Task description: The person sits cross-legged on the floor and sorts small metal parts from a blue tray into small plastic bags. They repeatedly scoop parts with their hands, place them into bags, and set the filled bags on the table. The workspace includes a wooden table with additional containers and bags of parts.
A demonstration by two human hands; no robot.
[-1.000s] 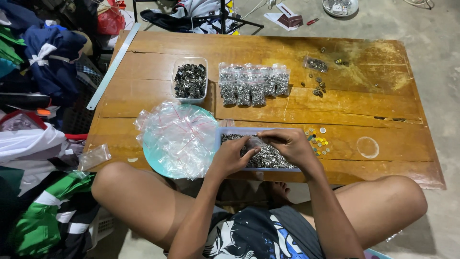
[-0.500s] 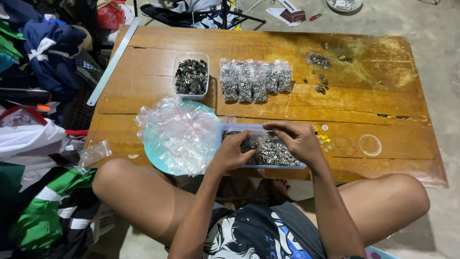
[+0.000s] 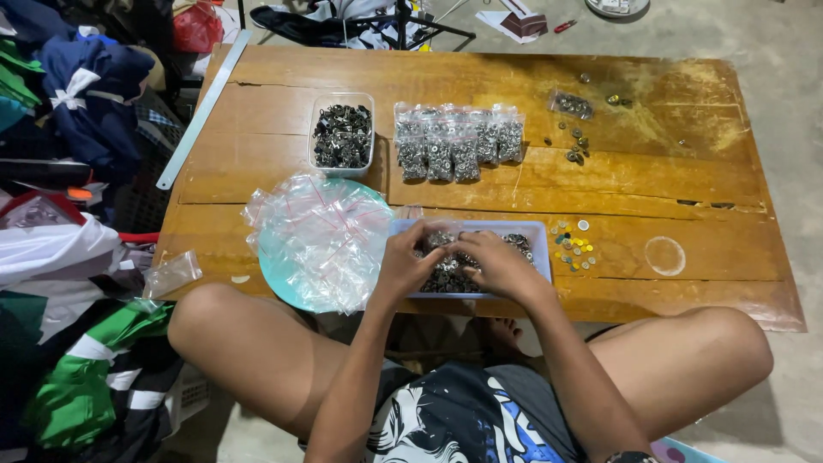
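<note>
Both my hands are down in a shallow pale blue tray point(image 3: 538, 233) full of small dark metal parts point(image 3: 447, 276), at the near edge of a low wooden table point(image 3: 257, 154). My left hand point(image 3: 405, 261) and my right hand point(image 3: 495, 262) meet over the parts with fingers curled, pinching at something small between them; what they hold is hidden. A turquoise plate point(image 3: 283, 279) heaped with empty clear zip bags point(image 3: 317, 231) sits just left of my left hand.
Further back stand a clear tub of dark parts point(image 3: 342, 135) and a row of filled small bags point(image 3: 459, 141). Loose yellow and silver washers point(image 3: 573, 244) lie right of the tray. A metal ruler point(image 3: 201, 107) lies at the table's left edge, with piled clothes point(image 3: 77, 111) beyond it.
My hands have stayed in the tray, shifting slightly closer together over the parts. The view has tilted a little.
</note>
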